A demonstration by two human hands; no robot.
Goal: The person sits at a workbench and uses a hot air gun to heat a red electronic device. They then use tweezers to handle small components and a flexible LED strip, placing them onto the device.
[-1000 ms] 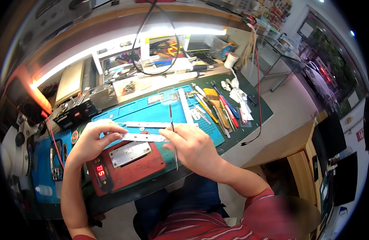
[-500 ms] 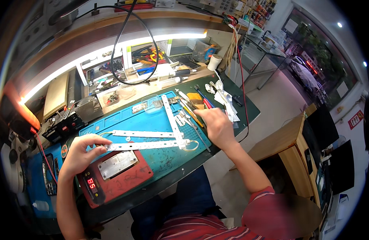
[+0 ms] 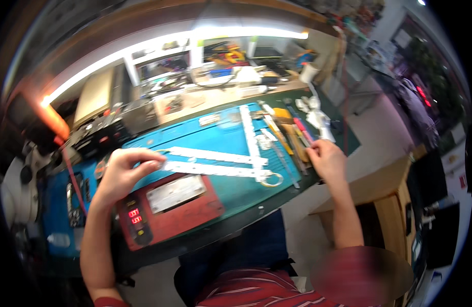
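Seen from above, a person's left hand [image 3: 124,171] presses curled fingertips onto the end of a long white strip [image 3: 215,169] lying on a blue mat [image 3: 215,140] on the table. The right hand [image 3: 325,159], loosely curled and apparently empty, reaches the hand tools [image 3: 287,134] at the mat's right edge. Judging by this, a tool is being chosen; the pick needs a careful pinch while the strip is steadied.

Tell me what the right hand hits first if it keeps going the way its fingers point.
The right hand points up and away toward the row of hand tools at the mat's right edge. It would probably meet those first, likely the pink-handled one; depth is unclear.
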